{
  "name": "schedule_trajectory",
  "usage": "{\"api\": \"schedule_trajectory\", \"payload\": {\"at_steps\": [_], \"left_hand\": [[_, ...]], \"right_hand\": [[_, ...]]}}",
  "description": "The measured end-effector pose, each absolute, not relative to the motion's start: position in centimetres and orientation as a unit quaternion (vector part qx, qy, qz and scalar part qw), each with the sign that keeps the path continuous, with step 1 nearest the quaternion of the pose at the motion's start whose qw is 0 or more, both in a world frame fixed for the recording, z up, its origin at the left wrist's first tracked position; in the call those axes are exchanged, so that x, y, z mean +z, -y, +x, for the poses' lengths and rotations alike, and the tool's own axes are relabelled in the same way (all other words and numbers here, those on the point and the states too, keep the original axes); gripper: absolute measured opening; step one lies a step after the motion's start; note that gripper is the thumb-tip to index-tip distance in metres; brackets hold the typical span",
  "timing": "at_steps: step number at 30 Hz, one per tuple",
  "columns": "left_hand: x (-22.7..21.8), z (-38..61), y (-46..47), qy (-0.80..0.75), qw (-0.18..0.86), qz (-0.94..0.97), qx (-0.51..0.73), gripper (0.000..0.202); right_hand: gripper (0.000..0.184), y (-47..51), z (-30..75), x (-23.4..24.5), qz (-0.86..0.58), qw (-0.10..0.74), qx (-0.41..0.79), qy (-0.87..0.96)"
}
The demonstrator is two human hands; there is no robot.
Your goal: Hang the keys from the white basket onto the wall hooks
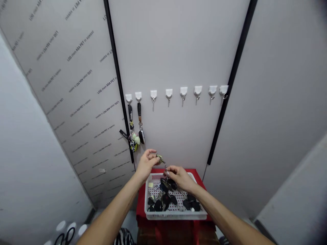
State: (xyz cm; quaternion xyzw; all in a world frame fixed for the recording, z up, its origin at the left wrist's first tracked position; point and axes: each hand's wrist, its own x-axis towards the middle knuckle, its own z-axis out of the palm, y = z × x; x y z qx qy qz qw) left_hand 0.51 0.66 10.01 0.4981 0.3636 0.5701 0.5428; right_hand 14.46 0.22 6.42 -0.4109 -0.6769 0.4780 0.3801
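My left hand pinches the top end of a key bunch and lifts it above a white perforated basket. My right hand is closed on the lower part of the same bunch, where black keys dangle just over the basket. Several black car keys lie in the basket. On the grey wall above runs a row of white hooks. The two leftmost hooks carry hanging key sets with straps and a pale charm; the other hooks are bare.
The basket rests on a red cloth over a small stand. Black vertical strips divide the wall panels. Round white objects and scissors sit at the lower left near the floor.
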Motion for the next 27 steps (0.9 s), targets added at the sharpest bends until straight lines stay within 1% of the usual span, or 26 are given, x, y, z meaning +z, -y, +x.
{"api": "schedule_trajectory", "payload": {"at_steps": [3,7,9,11,15,18,22,27], "left_hand": [[11.4,-1.0,-0.8,-0.36,0.507,0.503,0.601,0.028],[13.6,-2.8,-1.4,-0.388,0.436,0.528,0.617,0.022],[14.8,-3.2,-1.9,-0.422,0.37,0.563,0.606,0.017],[16.3,-3.3,-2.4,-0.459,0.283,0.604,0.586,0.015],[19.8,-2.4,-2.8,-0.477,0.109,0.671,0.557,0.024],[22.4,-1.4,-2.7,-0.456,0.027,0.704,0.543,0.03],[24.5,-0.5,-3.1,-0.453,-0.025,0.72,0.524,0.034],[25.3,-0.2,-4.3,-0.501,-0.021,0.709,0.495,0.034]], "right_hand": [[0.016,-0.9,14.4,7.7,-0.408,0.405,0.495,0.651],[0.014,-1.9,13.9,12.5,-0.403,0.456,0.457,0.649],[0.011,-2.5,13.2,15.6,-0.4,0.478,0.43,0.653],[0.009,-3.3,12.2,18.5,-0.397,0.511,0.407,0.645],[0.007,-5.0,10.5,23.0,-0.363,0.586,0.382,0.616],[0.008,-6.1,9.6,25.2,-0.335,0.617,0.367,0.61],[0.01,-7.3,8.9,27.2,-0.332,0.641,0.35,0.597],[0.013,-8.5,8.2,27.6,-0.369,0.644,0.359,0.566]]}}
